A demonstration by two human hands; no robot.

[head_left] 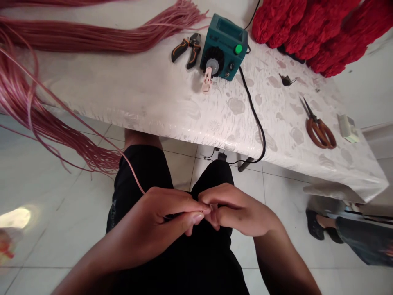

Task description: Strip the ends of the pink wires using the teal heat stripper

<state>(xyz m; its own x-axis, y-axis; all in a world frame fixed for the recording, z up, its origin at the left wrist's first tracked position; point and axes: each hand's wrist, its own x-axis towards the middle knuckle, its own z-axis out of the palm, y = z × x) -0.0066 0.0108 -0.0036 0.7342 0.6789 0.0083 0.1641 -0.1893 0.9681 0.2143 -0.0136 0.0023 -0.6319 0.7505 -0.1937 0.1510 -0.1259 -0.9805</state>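
Left hand (153, 221) — fingers clamped on pink cord (135, 176), trailing far-left; right hand (238, 209) — fingers together, meeting it.

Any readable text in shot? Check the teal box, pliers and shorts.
Nothing can be quoted.
Teal box: any marks by the switch and knob are too small to read.
Black shorts: print on the right leg, too blurred to read.
Pliers: no legible marking.

Beyond the left hand (159, 217) and right hand (236, 209), pliers (187, 51) lie at 12 o'clock on a desk (147, 94), just left of a control box (224, 45); scissors (319, 133) lie at 2 o'clock, cord bundles (76, 39) at 10 o'clock.
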